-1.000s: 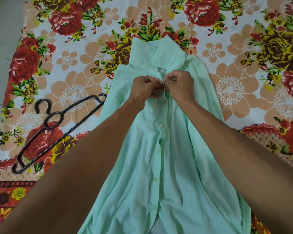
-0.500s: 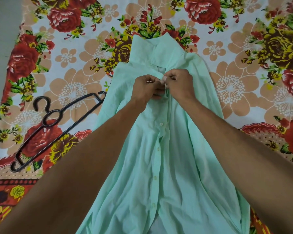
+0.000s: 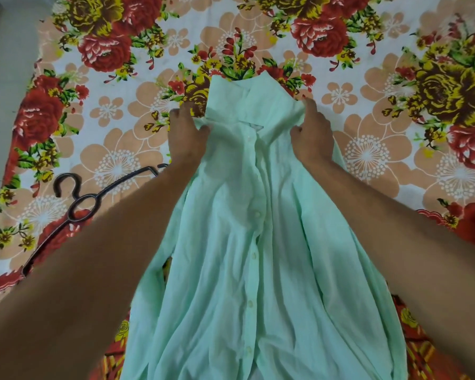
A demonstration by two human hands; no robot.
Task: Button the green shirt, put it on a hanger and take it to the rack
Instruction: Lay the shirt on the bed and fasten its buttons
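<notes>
The pale green shirt (image 3: 258, 242) lies front up on the flowered sheet, collar pointing away from me, its button placket closed down the middle. My left hand (image 3: 185, 134) pinches the shirt's left shoulder beside the collar. My right hand (image 3: 311, 133) pinches the right shoulder on the other side. A black hanger (image 3: 80, 208) lies on the sheet to the left, partly hidden under my left forearm.
A flowered sheet (image 3: 368, 160) covers the whole surface under the shirt. A strip of pale floor (image 3: 3, 78) runs along the left edge. No rack is in view.
Both hands left the top button at the middle of the chest and moved apart to the two shoulders, where they now hold the fabric.
</notes>
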